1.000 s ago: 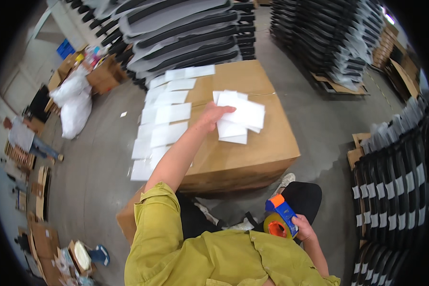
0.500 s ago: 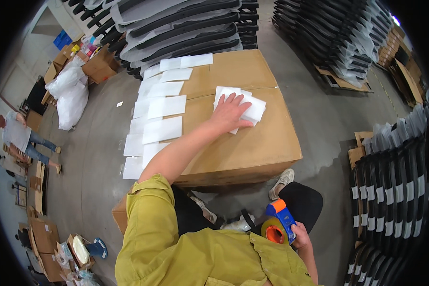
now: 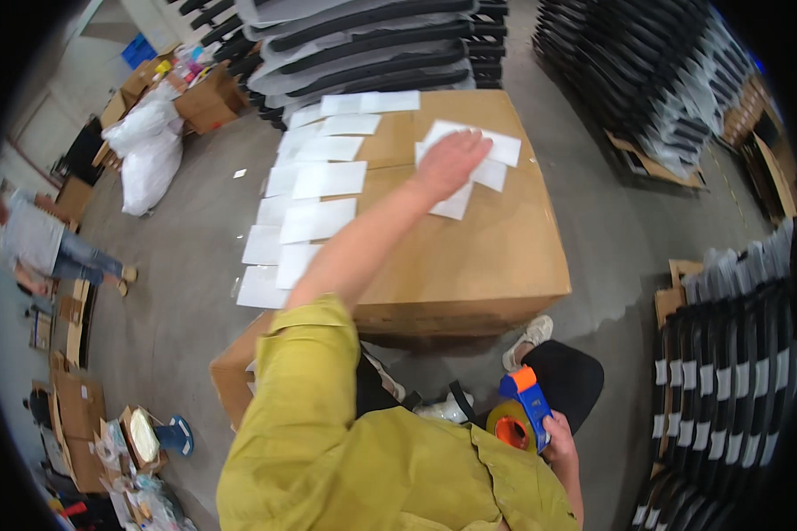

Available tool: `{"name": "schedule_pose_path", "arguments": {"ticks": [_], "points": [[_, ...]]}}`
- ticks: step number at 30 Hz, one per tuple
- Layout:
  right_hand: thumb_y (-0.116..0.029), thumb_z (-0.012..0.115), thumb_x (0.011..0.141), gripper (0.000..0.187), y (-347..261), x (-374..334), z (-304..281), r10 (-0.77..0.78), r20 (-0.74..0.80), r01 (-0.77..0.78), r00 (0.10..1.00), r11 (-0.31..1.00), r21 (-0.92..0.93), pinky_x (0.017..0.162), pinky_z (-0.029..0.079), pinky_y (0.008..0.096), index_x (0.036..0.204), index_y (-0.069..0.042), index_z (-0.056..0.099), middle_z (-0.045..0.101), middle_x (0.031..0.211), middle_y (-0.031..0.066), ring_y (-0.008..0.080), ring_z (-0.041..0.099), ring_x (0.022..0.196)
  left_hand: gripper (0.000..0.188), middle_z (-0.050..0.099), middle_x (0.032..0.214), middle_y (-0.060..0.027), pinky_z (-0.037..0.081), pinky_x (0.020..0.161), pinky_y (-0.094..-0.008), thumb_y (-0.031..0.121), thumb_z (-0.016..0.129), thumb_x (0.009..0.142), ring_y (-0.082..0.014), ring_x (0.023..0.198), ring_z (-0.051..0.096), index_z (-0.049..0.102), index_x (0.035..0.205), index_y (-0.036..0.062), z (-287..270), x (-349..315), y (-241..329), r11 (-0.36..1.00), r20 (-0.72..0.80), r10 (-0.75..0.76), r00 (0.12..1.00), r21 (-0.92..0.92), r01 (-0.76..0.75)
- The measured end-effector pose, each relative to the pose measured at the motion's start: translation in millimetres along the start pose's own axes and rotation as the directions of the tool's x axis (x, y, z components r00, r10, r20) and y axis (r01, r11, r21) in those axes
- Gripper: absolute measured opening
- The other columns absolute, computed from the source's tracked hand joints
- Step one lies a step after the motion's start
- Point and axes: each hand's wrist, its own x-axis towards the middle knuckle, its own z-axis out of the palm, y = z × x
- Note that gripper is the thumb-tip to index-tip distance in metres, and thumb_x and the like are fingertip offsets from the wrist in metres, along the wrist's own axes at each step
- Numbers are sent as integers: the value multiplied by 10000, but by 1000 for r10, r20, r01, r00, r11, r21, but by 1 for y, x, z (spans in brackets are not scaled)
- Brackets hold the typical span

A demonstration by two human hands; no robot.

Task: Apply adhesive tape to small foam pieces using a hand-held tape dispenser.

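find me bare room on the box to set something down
The widest bare patch on the cardboard box lies between its near edge, its right edge, the loose white sheets and the left forearm. A narrower strip runs between the loose sheets and sheet rows. It's crowded along the left side and under the left hand.

Smooth grey floor [image 3: 204, 274], marked at right by a thin yellow line [image 3: 726, 183]. Pale plain wall [image 3: 58, 102] at upper left, seemingly painted, though edge distortion limits inspection. Bulging white plastic sack [image 3: 150, 168] stands on the floor, left side.
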Motion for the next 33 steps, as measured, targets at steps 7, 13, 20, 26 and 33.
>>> {"name": "schedule_pose_path", "arguments": {"ticks": [7,13,20,26,33], "points": [[-287,657,745,476,-6,0,6,9,9,-9,1000,1000,30,725,488,263,1033,69,526,623,917,94,147,610,783,363,553,1110,-113,409,910,-373,47,510,733,-270,1045,522,535,1094,82,-126,-53,93,965,206,94,974,-259,-38],[-309,673,721,493,-13,-7,20,-101,-12,101,995,994,-34,743,474,258,1020,59,537,619,932,90,139,600,796,355,495,1184,-129,359,956,-401,147,561,755,-286,1122,453,516,1100,74,-103,-91,100,945,465,40,884,-304,117],[-348,721,634,509,-58,-9,73,-232,7,222,973,920,-325,646,435,216,933,34,565,601,818,33,76,534,705,438,534,1138,-114,404,899,-368,273,630,765,-243,1032,517,519,1128,55,-128,-75,109,913,433,11,901,-373,168],[-325,747,607,435,-66,-10,78,-286,153,319,946,738,-595,564,392,200,833,6,578,569,700,4,53,484,620,346,598,940,-57,445,743,-238,256,598,826,-98,817,543,567,1033,-19,-141,-52,169,-491,968,86,237,-165,855],[-258,747,627,405,-75,-6,93,-260,235,348,937,764,-543,601,424,207,872,20,585,611,762,33,67,536,663,170,584,712,-11,417,610,-230,198,636,802,-80,646,498,618,819,29,-143,-72,191,-714,969,89,231,-99,693]]}}
